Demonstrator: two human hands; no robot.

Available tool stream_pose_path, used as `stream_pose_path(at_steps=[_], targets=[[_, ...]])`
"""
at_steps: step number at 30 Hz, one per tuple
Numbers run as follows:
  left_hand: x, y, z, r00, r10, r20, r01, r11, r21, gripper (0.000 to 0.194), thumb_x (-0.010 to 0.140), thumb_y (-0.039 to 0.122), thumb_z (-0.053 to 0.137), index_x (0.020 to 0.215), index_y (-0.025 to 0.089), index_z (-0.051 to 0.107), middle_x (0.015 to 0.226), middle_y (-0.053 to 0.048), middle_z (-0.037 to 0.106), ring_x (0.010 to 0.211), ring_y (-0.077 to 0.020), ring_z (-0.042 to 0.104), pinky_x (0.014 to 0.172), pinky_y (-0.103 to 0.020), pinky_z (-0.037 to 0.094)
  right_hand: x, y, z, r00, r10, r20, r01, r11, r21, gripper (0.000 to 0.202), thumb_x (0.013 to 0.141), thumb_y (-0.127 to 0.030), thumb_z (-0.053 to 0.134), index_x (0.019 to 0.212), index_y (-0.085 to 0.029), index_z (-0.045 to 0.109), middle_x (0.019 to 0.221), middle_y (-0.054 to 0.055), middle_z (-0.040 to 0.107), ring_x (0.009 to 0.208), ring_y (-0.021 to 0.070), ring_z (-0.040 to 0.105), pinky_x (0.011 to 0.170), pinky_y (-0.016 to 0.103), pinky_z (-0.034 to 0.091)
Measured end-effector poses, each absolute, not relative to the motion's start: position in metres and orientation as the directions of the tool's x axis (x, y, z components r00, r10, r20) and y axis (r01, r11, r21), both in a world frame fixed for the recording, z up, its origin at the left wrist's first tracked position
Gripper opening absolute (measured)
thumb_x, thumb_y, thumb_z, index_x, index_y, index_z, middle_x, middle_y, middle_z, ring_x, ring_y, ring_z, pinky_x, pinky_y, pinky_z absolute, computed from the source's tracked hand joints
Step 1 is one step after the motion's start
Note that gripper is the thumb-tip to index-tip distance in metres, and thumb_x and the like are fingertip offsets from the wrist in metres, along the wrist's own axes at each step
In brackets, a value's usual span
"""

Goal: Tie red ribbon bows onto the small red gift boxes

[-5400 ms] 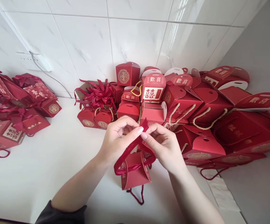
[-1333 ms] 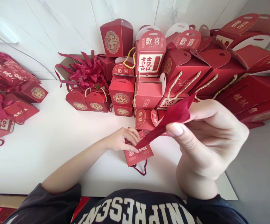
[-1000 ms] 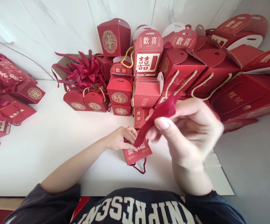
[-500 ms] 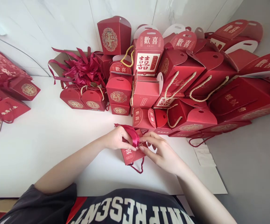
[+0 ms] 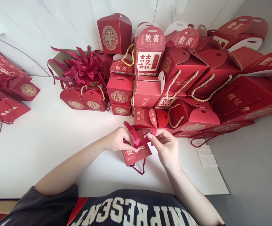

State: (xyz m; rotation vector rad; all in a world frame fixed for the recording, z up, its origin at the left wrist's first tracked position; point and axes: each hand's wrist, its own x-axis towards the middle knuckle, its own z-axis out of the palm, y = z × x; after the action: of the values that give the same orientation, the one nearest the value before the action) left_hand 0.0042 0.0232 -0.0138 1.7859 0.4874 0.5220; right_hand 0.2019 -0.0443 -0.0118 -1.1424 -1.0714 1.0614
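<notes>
Pinching ribbon (image 5: 134,137) over a red box (image 5: 140,155): right fingers (image 5: 155,142) clearly, left fingers (image 5: 129,147) apparently.

Bright diffuse light, soft shadows on white table (image 5: 28,157), edges visibly stretched, upper-right corner dark

L hand (image 5: 120,139) pinched a ribbon (image 5: 133,135) low over a small red box (image 5: 131,160) on a white table (image 5: 79,166) while R hand (image 5: 166,147) held another stretch of it btwn thumb & fingertip, just R of the box. A dk red cord (image 5: 143,169) looped out at the box's near side. Beyond, a stack (image 5: 150,91) of red cartons stood nr the tiled wall (image 5: 56,22), w/ a ribbon heap (image 5: 86,70) at its L end; a 2nd batch (image 5: 11,106) sat far L, well apart.
</notes>
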Motion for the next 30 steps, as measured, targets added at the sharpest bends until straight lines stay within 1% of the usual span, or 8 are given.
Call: stream_pose_path(at_steps=[4, 7, 11, 15, 18, 21, 25, 30], targets=[[0.004, 0.024, -0.013, 0.808, 0.577, 0.119, 0.105, -0.34, 0.935, 0.016, 0.078, 0.032, 0.077, 0.072, 0.017, 0.079, 0.074, -0.008, 0.075, 0.077, -0.0182, 0.067, 0.075, -0.028, 0.052, 0.215, -0.053, -0.001, 0.389, 0.897, 0.208, -0.03, 0.238, -0.971, 0.014, 0.076, -0.027, 0.08, 0.076, -0.019, 0.069, 0.065, -0.001, 0.069, 0.051, 0.0123, 0.058, 0.05, 0.026, 0.05], [0.004, 0.025, -0.007, 0.814, 0.573, 0.094, 0.148, -0.361, 0.921, 0.018, 0.085, 0.032, 0.071, 0.08, 0.018, 0.08, 0.077, -0.008, 0.075, 0.085, -0.0188, 0.064, 0.079, -0.028, 0.049, 0.215, -0.065, 0.017, 0.411, 0.822, 0.394, 0.121, 0.38, -0.917, 0.014, 0.075, -0.018, 0.08, 0.073, -0.02, 0.067, 0.063, -0.002, 0.068, 0.049, 0.0118, 0.057, 0.047, 0.025, 0.048], [0.007, 0.024, 0.007, 0.828, 0.561, 0.003, 0.206, -0.309, 0.929, 0.032, 0.09, 0.032, 0.062, 0.067, 0.015, 0.074, 0.073, -0.007, 0.07, 0.084, -0.0183, 0.061, 0.079, -0.028, 0.047, 0.197, -0.078, 0.04, 0.021, 0.724, 0.69, 0.259, 0.663, -0.703, 0.021, 0.075, -0.003, 0.076, 0.082, -0.019, 0.065, 0.076, 0.001, 0.074, 0.062, 0.0136, 0.066, 0.056, 0.025, 0.054], [0.01, 0.022, 0.016, 0.787, 0.605, -0.119, 0.317, -0.231, 0.92, 0.038, 0.087, 0.031, 0.063, 0.054, 0.014, 0.06, 0.07, -0.003, 0.063, 0.082, -0.0178, 0.058, 0.076, -0.028, 0.045, 0.164, -0.079, 0.04, -0.37, 0.481, 0.795, 0.227, 0.876, -0.425, 0.01, 0.084, -0.003, 0.065, 0.09, -0.011, 0.066, 0.08, 0.007, 0.073, 0.068, 0.0152, 0.066, 0.062, 0.025, 0.056], [0.01, 0.021, 0.021, 0.78, 0.612, -0.133, 0.334, -0.228, 0.915, 0.037, 0.086, 0.027, 0.062, 0.052, 0.014, 0.055, 0.067, -0.002, 0.061, 0.082, -0.017, 0.058, 0.077, -0.027, 0.045, 0.138, -0.073, 0.028, -0.506, 0.329, 0.797, 0.311, 0.932, -0.188, 0.011, 0.085, -0.002, 0.059, 0.083, -0.01, 0.067, 0.075, 0.005, 0.071, 0.062, 0.0141, 0.061, 0.051, 0.025, 0.049], [0.01, 0.019, 0.024, 0.794, 0.598, -0.114, 0.334, -0.273, 0.902, 0.038, 0.087, 0.026, 0.061, 0.052, 0.015, 0.053, 0.064, -0.001, 0.059, 0.078, -0.0158, 0.056, 0.075, -0.027, 0.045, 0.117, -0.067, 0.012, -0.579, 0.249, 0.776, 0.326, 0.943, -0.059, 0.015, 0.083, -0.005, 0.058, 0.071, -0.013, 0.064, 0.061, 0.001, 0.062, 0.05, 0.0135, 0.052, 0.039, 0.028, 0.035], [0.01, 0.015, 0.024, 0.774, 0.615, -0.147, 0.392, -0.284, 0.875, 0.033, 0.087, 0.027, 0.061, 0.057, 0.015, 0.059, 0.068, 0.0, 0.064, 0.077, -0.0157, 0.059, 0.075, -0.028, 0.046, 0.101, -0.061, -0.007, -0.685, 0.258, 0.681, 0.334, 0.942, -0.02, 0.023, 0.083, -0.002, 0.053, 0.066, -0.015, 0.058, 0.058, 0.0, 0.056, 0.049, 0.0145, 0.049, 0.039, 0.029, 0.029], [0.011, 0.016, 0.022, 0.784, 0.613, -0.092, 0.419, -0.414, 0.808, 0.018, 0.075, 0.02, 0.074, 0.059, 0.016, 0.067, 0.07, 0.0, 0.069, 0.078, -0.0159, 0.059, 0.076, -0.028, 0.045, 0.112, -0.061, -0.003, -0.81, 0.258, 0.526, 0.212, 0.966, -0.148, 0.02, 0.096, -0.01, 0.048, 0.082, -0.016, 0.062, 0.076, 0.001, 0.062, 0.065, 0.0156, 0.056, 0.053, 0.03, 0.041]])
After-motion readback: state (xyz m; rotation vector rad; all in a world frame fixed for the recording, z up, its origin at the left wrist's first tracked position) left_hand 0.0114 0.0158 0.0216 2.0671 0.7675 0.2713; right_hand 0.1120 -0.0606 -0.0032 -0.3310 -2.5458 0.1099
